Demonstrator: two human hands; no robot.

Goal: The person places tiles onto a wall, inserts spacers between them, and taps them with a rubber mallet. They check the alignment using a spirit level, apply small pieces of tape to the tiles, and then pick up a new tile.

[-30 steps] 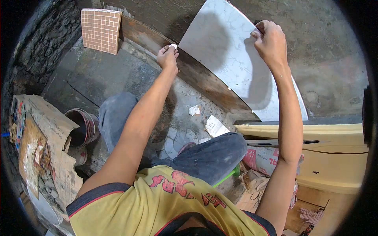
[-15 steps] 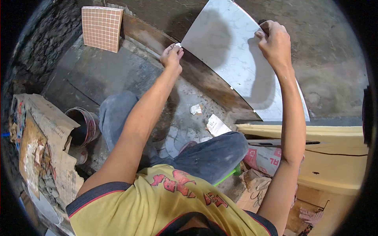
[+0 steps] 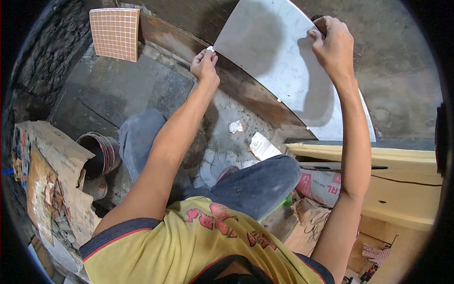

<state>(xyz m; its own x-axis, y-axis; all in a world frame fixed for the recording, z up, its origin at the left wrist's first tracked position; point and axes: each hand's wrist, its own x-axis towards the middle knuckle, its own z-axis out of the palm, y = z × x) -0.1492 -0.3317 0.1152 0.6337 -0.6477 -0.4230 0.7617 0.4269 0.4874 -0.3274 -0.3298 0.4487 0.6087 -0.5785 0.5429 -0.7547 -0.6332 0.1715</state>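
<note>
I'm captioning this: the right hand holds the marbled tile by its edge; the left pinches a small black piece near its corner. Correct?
The head view shows the piece in the left hand is white, not black; the right hand holds the marbled tile.

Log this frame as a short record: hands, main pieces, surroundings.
Left hand: pinches a small white chip at the left corner of a white, grey-veined, curved-edged tile
Right hand: at that tile's far edge, grip unclear
Tile's near edge: runs along a long, brown, stained board; two more white chips there
Rest: orange-brown tile with white grid, dirty round bucket, torn brown cardboard
</note>
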